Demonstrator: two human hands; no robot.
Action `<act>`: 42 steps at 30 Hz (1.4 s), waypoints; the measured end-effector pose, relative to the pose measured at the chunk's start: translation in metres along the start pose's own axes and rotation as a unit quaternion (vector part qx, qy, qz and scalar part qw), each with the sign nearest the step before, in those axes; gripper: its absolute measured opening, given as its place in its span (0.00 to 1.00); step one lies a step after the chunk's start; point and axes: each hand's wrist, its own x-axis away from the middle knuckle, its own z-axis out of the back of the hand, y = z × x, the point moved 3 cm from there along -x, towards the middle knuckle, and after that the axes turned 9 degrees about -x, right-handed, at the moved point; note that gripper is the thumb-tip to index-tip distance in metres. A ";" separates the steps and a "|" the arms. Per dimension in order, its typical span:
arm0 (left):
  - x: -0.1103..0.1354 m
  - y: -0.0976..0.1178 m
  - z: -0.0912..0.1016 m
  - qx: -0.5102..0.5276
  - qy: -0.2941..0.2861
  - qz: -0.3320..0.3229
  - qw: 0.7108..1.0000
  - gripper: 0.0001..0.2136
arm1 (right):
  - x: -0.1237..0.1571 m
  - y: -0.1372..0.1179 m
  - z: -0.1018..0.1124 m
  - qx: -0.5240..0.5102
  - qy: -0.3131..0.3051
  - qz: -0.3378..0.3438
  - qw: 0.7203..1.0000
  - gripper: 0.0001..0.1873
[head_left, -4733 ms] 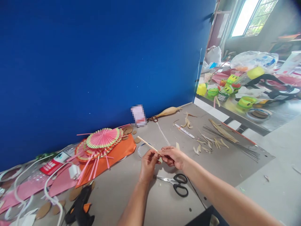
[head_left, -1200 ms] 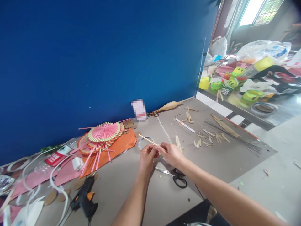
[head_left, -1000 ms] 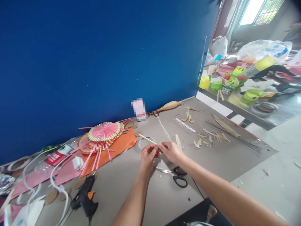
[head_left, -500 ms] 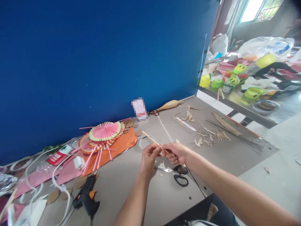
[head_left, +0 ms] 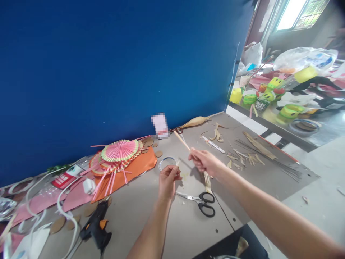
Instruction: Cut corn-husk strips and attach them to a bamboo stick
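My right hand (head_left: 204, 162) is closed around a thin, pale roll of dried husk (head_left: 182, 141). One narrow end points up and away from me, and a frayed, wider end (head_left: 207, 182) hangs below the hand. Lower and to its left, apart from the roll, my left hand (head_left: 168, 179) is pinched, with a small pale scrap (head_left: 178, 163) at its fingertips. Beneath the hands, black-handled scissors (head_left: 201, 201) lie on the table with their blades pointing left. A ring of clear tape (head_left: 160, 165) lies just behind my left hand.
Pink-and-green paper fans (head_left: 121, 150) rest on orange paper (head_left: 151, 162) to the left. A black glue gun (head_left: 95, 226) is nearer me. Several husk pieces (head_left: 239, 156), thin dark wires (head_left: 285, 169) and a white marked strip (head_left: 212, 144) lie right. A blue panel (head_left: 134, 72) rises behind.
My hands have moved apart. The right hand has lifted the husk roll up and away from the left, which has dropped slightly and now pinches a small scrap.
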 end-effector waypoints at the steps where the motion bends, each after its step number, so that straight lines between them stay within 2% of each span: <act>1: 0.000 0.000 0.000 0.001 0.004 0.000 1.000 0.10 | 0.001 0.006 -0.003 0.025 0.003 0.029 0.999 0.18; 4: 0.000 0.000 -0.001 0.001 0.010 0.003 1.000 0.10 | 0.003 0.025 -0.015 0.093 0.025 0.094 0.991 0.16; 8: -0.001 -0.002 0.000 -0.012 0.010 0.008 1.000 0.11 | 0.002 0.037 -0.025 0.207 0.040 0.118 0.970 0.15; 13: -0.001 -0.004 0.000 -0.028 -0.002 0.005 1.000 0.11 | 0.005 0.028 -0.027 0.375 0.076 0.184 0.906 0.13; 15: -0.001 -0.004 -0.001 -0.027 -0.010 0.004 1.000 0.10 | 0.006 0.025 -0.027 0.407 0.089 0.196 0.888 0.14; 17: -0.001 -0.004 -0.001 -0.025 -0.015 0.002 1.000 0.10 | 0.005 0.025 -0.026 0.402 0.089 0.189 0.891 0.15; 21: 0.000 -0.003 -0.001 -0.022 -0.024 0.003 0.999 0.08 | -0.001 0.027 -0.024 0.343 0.074 0.155 0.924 0.18; 24: 0.001 -0.002 -0.002 -0.018 -0.033 0.008 0.999 0.08 | -0.002 0.026 -0.024 0.320 0.065 0.142 0.935 0.18; 26: 0.001 -0.003 -0.002 -0.018 -0.031 0.009 0.999 0.08 | 0.001 0.024 -0.026 0.339 0.068 0.143 0.927 0.18; 30: 0.000 -0.004 -0.002 -0.024 -0.022 0.005 0.999 0.10 | 0.009 0.022 -0.030 0.413 0.087 0.177 0.889 0.15; 32: -0.001 -0.005 -0.001 -0.024 -0.019 0.006 0.999 0.10 | 0.010 0.022 -0.031 0.423 0.091 0.187 0.882 0.14; 34: -0.001 -0.005 -0.001 -0.023 -0.018 0.003 1.000 0.10 | 0.009 0.023 -0.030 0.409 0.094 0.184 0.889 0.15; 36: -0.001 -0.004 -0.001 -0.024 -0.016 -0.008 1.000 0.10 | 0.005 0.026 -0.028 0.365 0.092 0.161 0.912 0.16; 40: 0.001 -0.001 -0.001 -0.024 -0.027 -0.025 0.999 0.09 | -0.003 0.035 -0.025 0.177 0.037 0.058 0.982 0.16; 42: 0.002 0.000 -0.002 -0.018 -0.039 -0.025 0.999 0.08 | -0.004 0.040 -0.024 0.081 -0.001 -0.002 0.997 0.16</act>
